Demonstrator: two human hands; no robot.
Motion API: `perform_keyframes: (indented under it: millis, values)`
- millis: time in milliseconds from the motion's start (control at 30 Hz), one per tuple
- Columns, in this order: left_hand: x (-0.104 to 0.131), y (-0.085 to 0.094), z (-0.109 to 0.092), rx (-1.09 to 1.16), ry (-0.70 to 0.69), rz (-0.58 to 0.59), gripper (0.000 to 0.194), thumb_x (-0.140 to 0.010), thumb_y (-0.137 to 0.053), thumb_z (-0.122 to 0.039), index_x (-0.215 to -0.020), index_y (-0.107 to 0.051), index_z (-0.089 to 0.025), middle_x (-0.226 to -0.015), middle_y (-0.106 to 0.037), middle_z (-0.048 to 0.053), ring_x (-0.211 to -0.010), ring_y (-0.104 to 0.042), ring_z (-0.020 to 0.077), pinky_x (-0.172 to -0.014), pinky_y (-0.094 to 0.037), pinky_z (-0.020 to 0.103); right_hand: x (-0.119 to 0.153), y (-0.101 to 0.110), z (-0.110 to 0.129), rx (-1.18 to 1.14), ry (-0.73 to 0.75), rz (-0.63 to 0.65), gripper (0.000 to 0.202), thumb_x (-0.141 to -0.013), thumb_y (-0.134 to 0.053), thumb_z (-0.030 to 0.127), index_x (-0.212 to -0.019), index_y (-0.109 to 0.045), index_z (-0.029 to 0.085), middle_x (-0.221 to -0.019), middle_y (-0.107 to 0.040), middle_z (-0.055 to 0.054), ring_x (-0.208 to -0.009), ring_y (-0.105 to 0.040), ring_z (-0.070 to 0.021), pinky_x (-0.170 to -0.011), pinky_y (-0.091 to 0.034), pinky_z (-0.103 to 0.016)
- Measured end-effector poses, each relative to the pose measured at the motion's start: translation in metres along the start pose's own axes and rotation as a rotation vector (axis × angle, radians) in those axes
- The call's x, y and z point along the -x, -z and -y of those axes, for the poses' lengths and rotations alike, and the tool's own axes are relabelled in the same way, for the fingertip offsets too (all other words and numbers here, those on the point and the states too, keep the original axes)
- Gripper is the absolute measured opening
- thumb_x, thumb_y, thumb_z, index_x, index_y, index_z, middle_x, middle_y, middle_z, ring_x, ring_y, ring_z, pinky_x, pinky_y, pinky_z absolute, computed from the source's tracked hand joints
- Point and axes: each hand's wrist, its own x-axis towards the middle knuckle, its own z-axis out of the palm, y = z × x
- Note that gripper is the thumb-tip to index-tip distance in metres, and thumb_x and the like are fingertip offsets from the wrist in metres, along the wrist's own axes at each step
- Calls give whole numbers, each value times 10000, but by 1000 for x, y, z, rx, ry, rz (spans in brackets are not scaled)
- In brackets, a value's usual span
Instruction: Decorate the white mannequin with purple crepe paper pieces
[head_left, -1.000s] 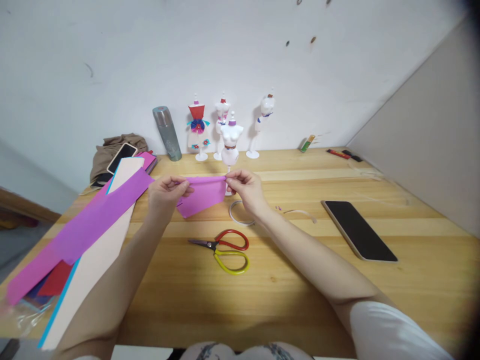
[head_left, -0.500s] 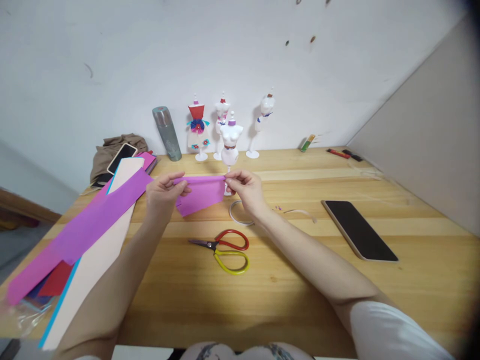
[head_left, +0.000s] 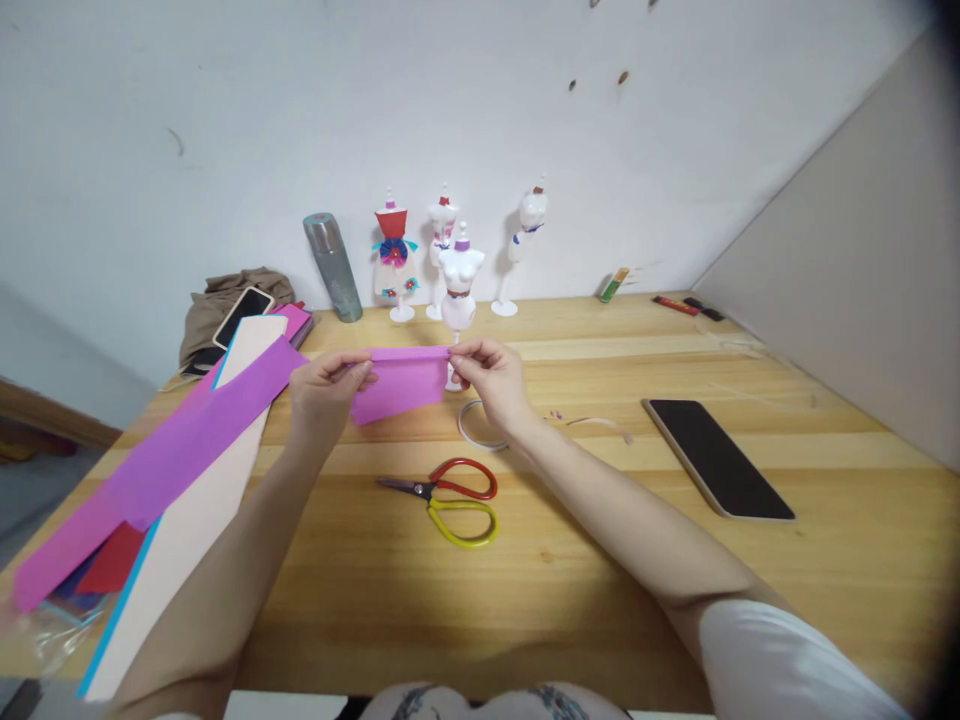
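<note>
A pink sheet (head_left: 405,388) with a folded strip along its top edge is stretched between my two hands. My left hand (head_left: 330,390) pinches its upper left corner, and my right hand (head_left: 489,382) pinches the upper right one. Just behind my right hand stands a white mannequin (head_left: 460,270) with a purple neck band and a brown waist band. Scissors (head_left: 435,498) with one red and one yellow handle lie below the sheet, blades pointing left. A white ring of tape (head_left: 469,437) rests partly behind my right wrist.
Several dressed mannequins (head_left: 395,250) and a grey bottle (head_left: 334,268) stand by the wall. Long pink and cream sheets (head_left: 210,430) cover the table's left side, near a small phone (head_left: 244,315) and brown cloth (head_left: 225,290). A larger phone (head_left: 716,458) lies right; a glue stick (head_left: 615,285) sits behind.
The top strip of the pink sheet now shows wider and flatter, and its lower edge has risen slightly. My left fingers have shifted a little; both hands keep hold of it.
</note>
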Motion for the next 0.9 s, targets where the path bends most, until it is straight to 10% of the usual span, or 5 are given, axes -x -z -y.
perform_keyframes:
  millis: [900]
  values:
    - [3,-5,-5,152,142,27,226,-595,-804,-336,-731,-721,-176,-592,-722,19,-630,-739,209,-676,-612,336,-2,2,-1,31,12,-46,205,-603,-754,301,-783,-728,206,-530,-605,33,-515,-531,-123,-493,-386,-253]
